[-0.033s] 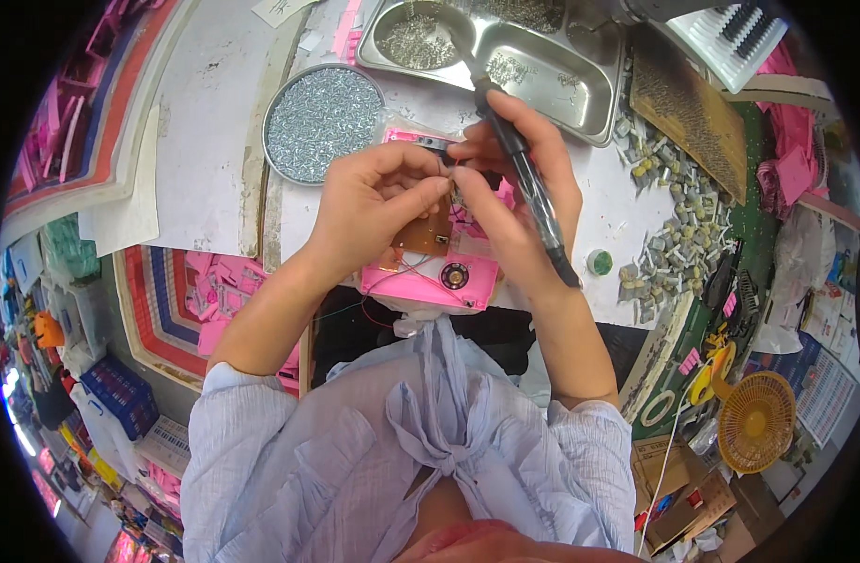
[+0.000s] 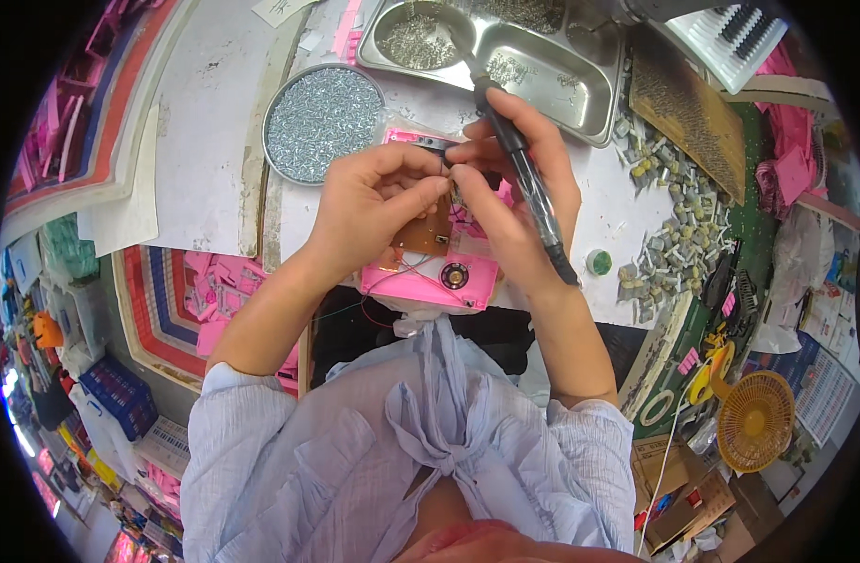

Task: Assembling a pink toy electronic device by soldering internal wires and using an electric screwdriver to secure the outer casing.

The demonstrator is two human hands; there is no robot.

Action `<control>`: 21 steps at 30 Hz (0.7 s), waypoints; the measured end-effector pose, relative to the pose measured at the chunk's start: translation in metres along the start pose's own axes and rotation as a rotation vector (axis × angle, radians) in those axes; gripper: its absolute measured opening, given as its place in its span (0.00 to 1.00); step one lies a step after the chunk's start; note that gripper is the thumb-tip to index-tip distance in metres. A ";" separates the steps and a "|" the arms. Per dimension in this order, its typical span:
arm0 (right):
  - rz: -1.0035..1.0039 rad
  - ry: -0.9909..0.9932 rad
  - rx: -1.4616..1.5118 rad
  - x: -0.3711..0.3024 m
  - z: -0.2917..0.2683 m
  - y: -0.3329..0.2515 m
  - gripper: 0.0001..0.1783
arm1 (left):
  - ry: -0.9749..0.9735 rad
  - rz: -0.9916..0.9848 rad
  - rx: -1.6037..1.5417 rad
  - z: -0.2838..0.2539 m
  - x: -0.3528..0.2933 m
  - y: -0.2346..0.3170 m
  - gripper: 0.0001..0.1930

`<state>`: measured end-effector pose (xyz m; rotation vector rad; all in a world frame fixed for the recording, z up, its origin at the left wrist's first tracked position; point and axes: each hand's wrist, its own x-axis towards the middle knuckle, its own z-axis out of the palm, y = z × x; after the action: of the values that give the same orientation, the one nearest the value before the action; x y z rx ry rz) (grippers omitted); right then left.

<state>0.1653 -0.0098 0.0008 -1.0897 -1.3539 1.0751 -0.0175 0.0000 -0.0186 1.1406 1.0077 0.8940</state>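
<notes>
The pink plastic casing lies open on the desk before the person, a round speaker set in place; the brown circuit board rests tilted and loose-looking, wires trailing, so assembly appears partway, with the board unsecured and casing unclosed. Left hand and right hand pinch, fingertips meeting, on something too small to identify; a black screwdriver-like tool lies across the right.

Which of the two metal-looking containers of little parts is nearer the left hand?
The round dish, filled with small silvery pieces, just beyond the left hand. The other, a divided steel tray, sits farther forward and to the right.
</notes>
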 end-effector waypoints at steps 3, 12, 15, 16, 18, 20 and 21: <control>-0.048 0.001 -0.075 -0.002 0.000 0.002 0.34 | 0.010 -0.003 0.072 -0.003 -0.001 0.003 0.06; -0.127 0.098 -0.173 -0.018 0.001 0.010 0.31 | 0.027 0.152 0.303 0.000 0.000 0.002 0.07; -0.264 0.094 -0.336 -0.016 0.000 0.009 0.30 | 0.018 0.567 0.671 -0.002 0.006 0.000 0.07; -0.299 0.095 -0.343 -0.016 -0.001 0.008 0.30 | 0.000 0.754 0.818 -0.003 0.009 -0.002 0.07; -0.365 0.097 -0.357 -0.014 0.000 0.008 0.30 | -0.028 0.701 0.784 -0.002 0.005 -0.002 0.05; -0.321 0.024 -0.324 -0.013 -0.005 0.007 0.32 | -0.053 0.553 0.678 -0.001 0.002 0.000 0.04; -0.299 -0.012 -0.307 -0.013 -0.007 0.007 0.32 | -0.064 0.431 0.588 -0.001 -0.001 0.003 0.04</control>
<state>0.1727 -0.0208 -0.0076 -1.0558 -1.6692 0.6704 -0.0183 0.0001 -0.0160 1.9241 1.0193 0.9105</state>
